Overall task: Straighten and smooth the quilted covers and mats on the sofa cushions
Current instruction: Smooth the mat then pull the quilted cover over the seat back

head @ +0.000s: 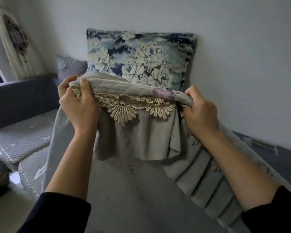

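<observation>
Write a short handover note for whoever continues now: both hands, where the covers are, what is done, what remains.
Left hand and right hand each grip the top edge of the grey lace-trimmed cover, lifted in front of the floral pillow.
The cover hangs creased, not yet laid.
Quilted mats on the seats to the left lie flat already.
Remaining: lay this cover down, smooth it.

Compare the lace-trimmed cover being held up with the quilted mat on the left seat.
The lace-trimmed cover is lifted and bunched, gripped by the left hand and right hand; the quilted mat lies flat on the sofa. The cover bears a purple flower print and beige lace; the mat shows small pale motifs on diamond quilting. Both are pale grey.
</observation>
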{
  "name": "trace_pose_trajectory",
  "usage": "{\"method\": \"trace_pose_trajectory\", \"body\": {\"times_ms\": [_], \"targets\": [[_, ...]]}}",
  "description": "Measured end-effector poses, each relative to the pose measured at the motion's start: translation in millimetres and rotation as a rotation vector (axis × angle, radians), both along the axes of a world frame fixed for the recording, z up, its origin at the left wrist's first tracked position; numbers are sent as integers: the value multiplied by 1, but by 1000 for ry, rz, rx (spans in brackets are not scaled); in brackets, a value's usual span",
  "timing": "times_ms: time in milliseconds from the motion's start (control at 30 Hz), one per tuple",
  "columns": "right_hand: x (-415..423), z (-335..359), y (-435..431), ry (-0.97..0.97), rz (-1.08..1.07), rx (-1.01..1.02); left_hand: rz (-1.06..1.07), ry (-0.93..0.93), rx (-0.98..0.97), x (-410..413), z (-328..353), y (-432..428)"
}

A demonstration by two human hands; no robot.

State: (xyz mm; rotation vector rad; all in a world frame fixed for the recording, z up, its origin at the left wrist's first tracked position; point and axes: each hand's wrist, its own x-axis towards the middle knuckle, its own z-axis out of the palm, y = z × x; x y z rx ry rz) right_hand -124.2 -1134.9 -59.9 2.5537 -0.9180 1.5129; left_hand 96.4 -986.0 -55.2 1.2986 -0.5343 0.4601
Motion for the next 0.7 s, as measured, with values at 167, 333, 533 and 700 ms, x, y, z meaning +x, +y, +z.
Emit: {"method": "trace_pose_trajectory", "body": {"times_ms": [167,333,533,700], "targets": [[70,-22,-6,234,21,11,55,101,97,69,-28,-3],[132,-72,-37,414,27,174,-21,83,443,138,-63,-22],[106,-107,-130,443,-188,506,-68,36,505,175,-75,-99],[99,-133,-165,387,-232,554,-48,19,588,205,-96,-142]]}}
